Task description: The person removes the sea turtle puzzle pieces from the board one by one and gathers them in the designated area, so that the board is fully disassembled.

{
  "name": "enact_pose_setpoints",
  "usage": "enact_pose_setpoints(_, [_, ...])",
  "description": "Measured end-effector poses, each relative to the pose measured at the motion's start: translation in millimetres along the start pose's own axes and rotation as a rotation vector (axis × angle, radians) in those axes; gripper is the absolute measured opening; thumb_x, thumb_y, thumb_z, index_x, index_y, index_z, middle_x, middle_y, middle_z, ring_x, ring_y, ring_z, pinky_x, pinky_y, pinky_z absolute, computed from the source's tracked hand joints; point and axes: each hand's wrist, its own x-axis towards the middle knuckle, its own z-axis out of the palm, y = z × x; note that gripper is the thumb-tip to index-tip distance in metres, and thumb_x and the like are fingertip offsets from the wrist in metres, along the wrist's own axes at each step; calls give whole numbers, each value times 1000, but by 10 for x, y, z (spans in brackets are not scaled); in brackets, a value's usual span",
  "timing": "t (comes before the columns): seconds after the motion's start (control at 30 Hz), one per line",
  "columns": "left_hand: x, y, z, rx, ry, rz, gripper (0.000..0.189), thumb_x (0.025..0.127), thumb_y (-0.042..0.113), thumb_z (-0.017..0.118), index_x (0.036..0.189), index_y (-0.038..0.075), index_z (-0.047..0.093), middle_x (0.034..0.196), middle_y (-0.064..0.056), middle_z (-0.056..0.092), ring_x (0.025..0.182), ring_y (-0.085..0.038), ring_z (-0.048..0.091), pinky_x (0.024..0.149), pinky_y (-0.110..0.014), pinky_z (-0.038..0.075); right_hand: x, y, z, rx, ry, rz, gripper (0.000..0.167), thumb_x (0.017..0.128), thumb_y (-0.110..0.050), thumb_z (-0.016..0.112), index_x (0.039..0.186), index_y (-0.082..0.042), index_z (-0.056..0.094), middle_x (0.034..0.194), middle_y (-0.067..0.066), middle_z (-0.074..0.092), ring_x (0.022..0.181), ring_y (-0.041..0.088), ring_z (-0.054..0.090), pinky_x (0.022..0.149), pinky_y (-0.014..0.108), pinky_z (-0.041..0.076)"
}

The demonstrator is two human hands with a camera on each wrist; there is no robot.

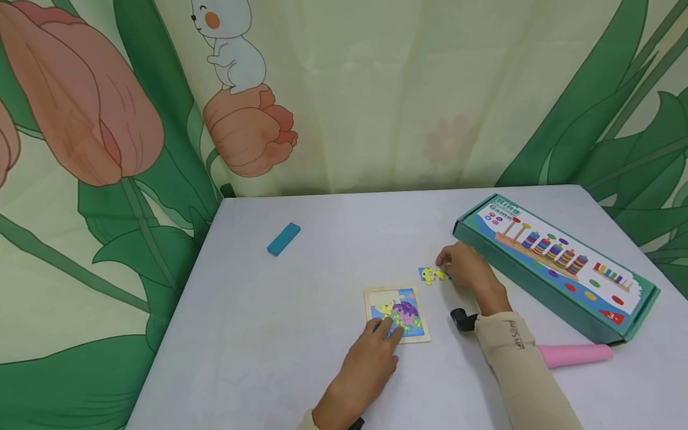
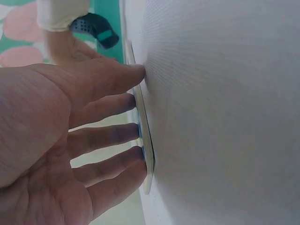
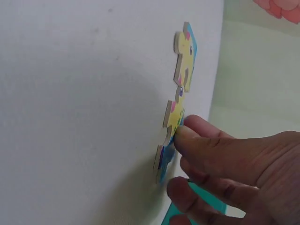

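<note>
My left hand (image 1: 365, 361) rests its fingertips on the near part of a small wooden puzzle board (image 1: 380, 297). Assembled pieces with a purple shape (image 1: 407, 310) fill part of it, and bare wood shows at the upper left. In the left wrist view, the fingers (image 2: 105, 136) reach fairly straight to the board's edge. My right hand (image 1: 473, 275) is beyond the board to the right, its thumb and forefinger pinching a yellow-and-blue puzzle piece (image 3: 174, 112) low at the table. Another yellow piece with an eye (image 3: 186, 56) lies just past it.
A long green game box (image 1: 559, 263) lies at the right, close beside my right hand. A pink object (image 1: 580, 355) shows partly behind the right sleeve. Toward the back left lies a blue block (image 1: 283, 239). A printed curtain (image 1: 365, 107) hangs behind the white table (image 1: 258, 334).
</note>
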Motion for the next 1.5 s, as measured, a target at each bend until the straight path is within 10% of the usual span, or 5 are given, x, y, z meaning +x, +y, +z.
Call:
enact_pose_setpoints(0.17, [10,0,3,5,-3,5,52,88,34,84,133,11,70,134,-7,63,123,-24,57,100,-23,51,-75,-78,16,-22,26,-32,10,98,1,65,105,-1,71,115,24,58,106,40,51,96,58,49])
enact_pose_setpoints(0.4, [26,-3,-27,29,-46,2,53,90,37,81,136,14,68,136,-5,62,124,-22,55,103,-23,47,-302,-255,159,25,-161,-384,23,93,2,71,112,-9,77,101,3,65,90,22,59,87,45,55])
enact_pose_setpoints(0.53, [47,-17,-48,25,-63,3,53,90,38,81,136,14,68,137,-5,62,125,-23,55,102,-23,48,-368,-309,239,6,-176,-443,27,92,2,73,112,-14,78,107,2,61,95,21,59,91,45,55])
enact_pose_setpoints(1.0, [143,55,-39,88,-46,-14,57,89,41,81,140,20,64,145,2,58,118,-23,60,84,-32,55,-342,-338,277,-140,-136,-518,27,89,2,76,100,-22,72,115,3,62,106,29,56,98,50,54])
enact_pose_setpoints(1.5, [127,113,-40,110,-62,-38,60,87,42,82,140,21,64,144,2,59,122,-25,60,82,-32,53,-297,-111,-246,87,-57,-417,22,96,6,66,117,-2,66,103,10,67,96,29,66,86,49,58])
